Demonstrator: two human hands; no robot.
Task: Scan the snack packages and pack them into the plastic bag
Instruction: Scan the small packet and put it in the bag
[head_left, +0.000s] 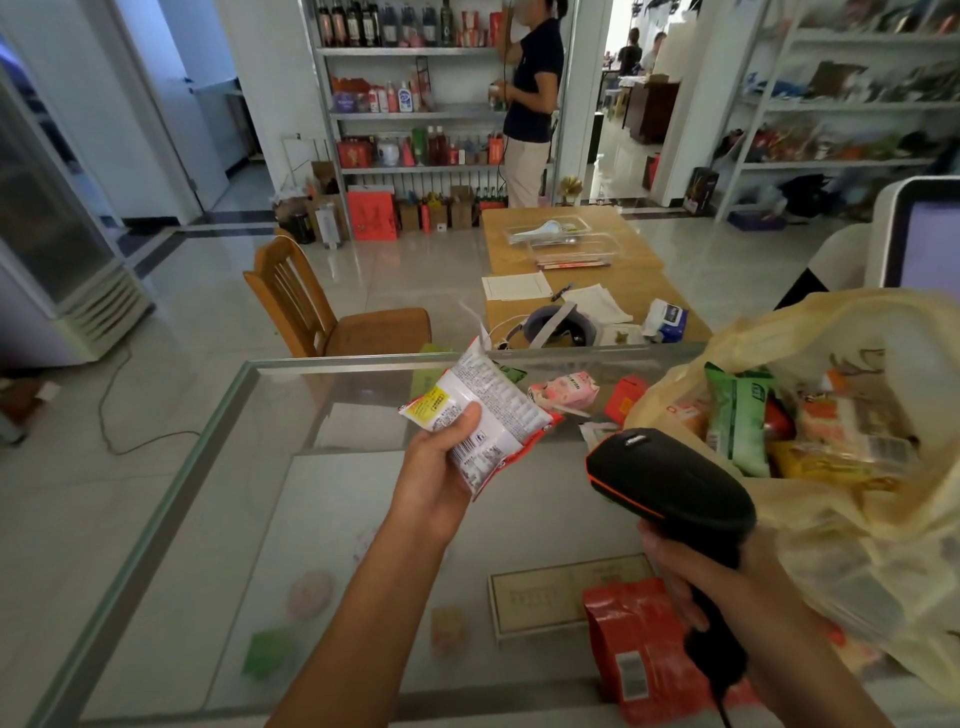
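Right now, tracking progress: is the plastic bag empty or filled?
Partly filled: the plastic bag gapes open, with a green packet and others inside.

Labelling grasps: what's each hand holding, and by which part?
Left hand grips the white-and-red snack package by its lower left side, thumb across its face. Right hand grips the black scanner by its handle.

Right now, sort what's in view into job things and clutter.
Job: white snack packet in left hand; barcode scanner in right hand; yellow plastic bag; pink packet on glass counter.
Lying about: wooden chair; wipes pack; papers; monitor.
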